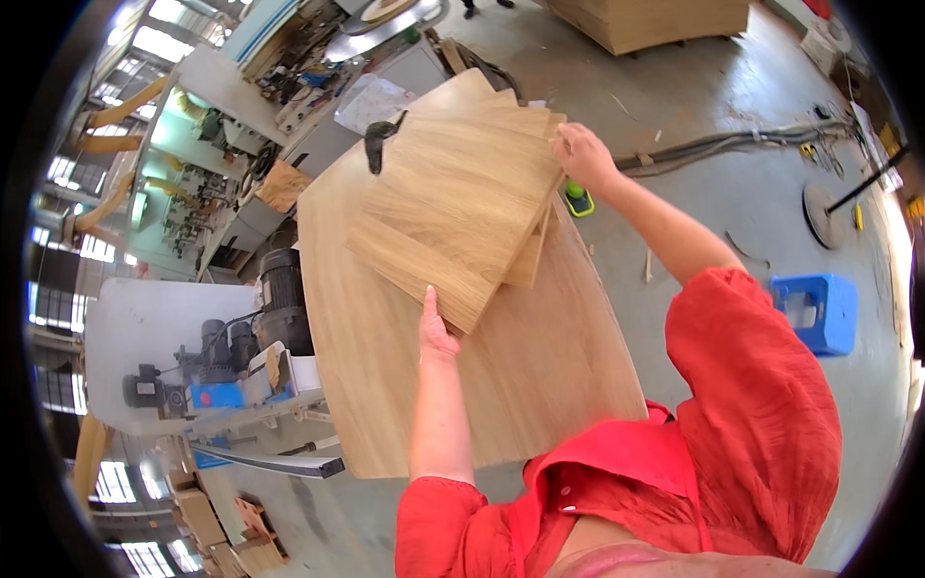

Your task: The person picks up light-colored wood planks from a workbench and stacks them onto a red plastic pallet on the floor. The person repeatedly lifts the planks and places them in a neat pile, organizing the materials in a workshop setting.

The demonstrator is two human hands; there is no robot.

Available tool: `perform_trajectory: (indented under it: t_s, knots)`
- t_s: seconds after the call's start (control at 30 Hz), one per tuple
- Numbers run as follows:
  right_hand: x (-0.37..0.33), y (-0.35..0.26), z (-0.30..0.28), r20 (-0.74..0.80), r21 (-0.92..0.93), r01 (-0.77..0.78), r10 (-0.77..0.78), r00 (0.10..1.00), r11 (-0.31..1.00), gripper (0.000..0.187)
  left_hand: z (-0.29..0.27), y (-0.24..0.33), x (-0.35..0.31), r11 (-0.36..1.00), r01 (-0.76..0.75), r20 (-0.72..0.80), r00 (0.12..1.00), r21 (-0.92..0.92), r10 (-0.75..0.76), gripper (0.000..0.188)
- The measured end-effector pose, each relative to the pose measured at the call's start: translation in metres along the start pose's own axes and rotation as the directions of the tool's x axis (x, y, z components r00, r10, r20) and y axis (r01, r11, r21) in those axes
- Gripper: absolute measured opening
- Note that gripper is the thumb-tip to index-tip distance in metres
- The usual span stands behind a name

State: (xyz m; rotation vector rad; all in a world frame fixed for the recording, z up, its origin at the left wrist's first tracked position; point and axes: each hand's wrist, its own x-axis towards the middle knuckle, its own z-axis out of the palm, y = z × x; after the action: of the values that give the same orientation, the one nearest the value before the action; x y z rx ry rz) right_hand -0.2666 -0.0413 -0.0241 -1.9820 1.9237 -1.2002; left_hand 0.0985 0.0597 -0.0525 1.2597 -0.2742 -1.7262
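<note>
Several flat wood-grain panels lie in a fanned, overlapping stack on a large wood-grain board (pixel 366 385). The top panel (pixel 453 183) is turned at an angle, and the corner of a lower panel (pixel 525 265) sticks out beneath its right edge. My left hand (pixel 437 332) grips the top panel's near edge, thumb up along the side and the other fingers hidden underneath. At the far right corner, my right hand (pixel 582 154) has its fingers closed on the panel's edge. A bent black object (pixel 381 143) rests at the stack's far left side.
Motors and machine parts (pixel 282 299) stand to the left of the board. A blue plastic stool (pixel 815 313) is on the floor at right, with cables (pixel 713 146) beyond. A cluttered workbench (pixel 318 116) runs along the far left; a large wooden stack (pixel 655 19) stands far off.
</note>
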Motion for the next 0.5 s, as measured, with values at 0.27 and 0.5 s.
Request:
perform_trajectory:
  t_s: [0.27, 0.5]
  knots:
    - [0.127, 0.042, 0.054, 0.430, -0.204, -0.170, 0.245, 0.869, 0.964, 0.068, -0.005, -0.002, 0.021, 0.993, -0.121, -0.004, 0.993, -0.003, 0.121, 0.080]
    - [0.096, 0.014, 0.045, 0.324, -0.287, -0.024, 0.121, 0.938, 0.958, 0.055, -0.011, 0.007, 0.007, 0.988, -0.152, -0.033, 0.988, -0.027, 0.151, 0.081]
